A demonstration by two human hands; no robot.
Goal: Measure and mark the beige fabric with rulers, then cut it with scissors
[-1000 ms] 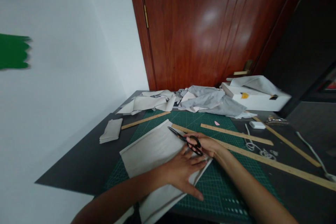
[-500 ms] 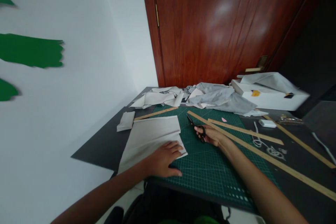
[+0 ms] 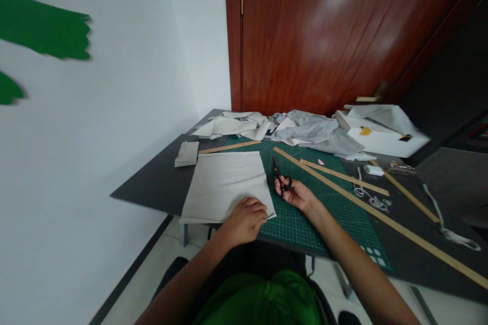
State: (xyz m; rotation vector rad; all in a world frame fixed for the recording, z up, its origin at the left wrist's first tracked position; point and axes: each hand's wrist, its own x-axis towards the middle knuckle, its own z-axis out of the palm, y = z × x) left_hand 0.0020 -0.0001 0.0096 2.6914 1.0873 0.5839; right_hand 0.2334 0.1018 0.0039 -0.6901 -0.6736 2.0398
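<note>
White wall (image 3: 145,91) on the left, red-brown door (image 3: 305,35) behind, dark table (image 3: 152,177) with a green mat (image 3: 308,228). Pale cloth (image 3: 229,177) lies flat at the near side, partly over the mat, slightly wrinkled, near edge along the table's edge. Left hand (image 3: 246,219) is on the cloth's near right corner, fingers curled and drawn together; cannot tell if that grip pinches the fabric or just presses it. Right hand (image 3: 295,194) is just right of the cloth, over the mat, its grip closed around the handles of black scissors (image 3: 276,168), blades pointing away from the person, tip near the end of a long ruler (image 3: 381,217). That ruler slants down to the right; short ruler (image 3: 345,177) beyond it, another ruler (image 3: 230,147) behind the cloth. Folded stack (image 3: 186,154) at far left of the cloth. Pale scraps (image 3: 236,124) and grey fabric (image 3: 312,129) heaped along the back, white box (image 3: 389,143) beside them. White cord (image 3: 377,203) loosely coiled on the right, small pink piece (image 3: 321,162) on the mat.
</note>
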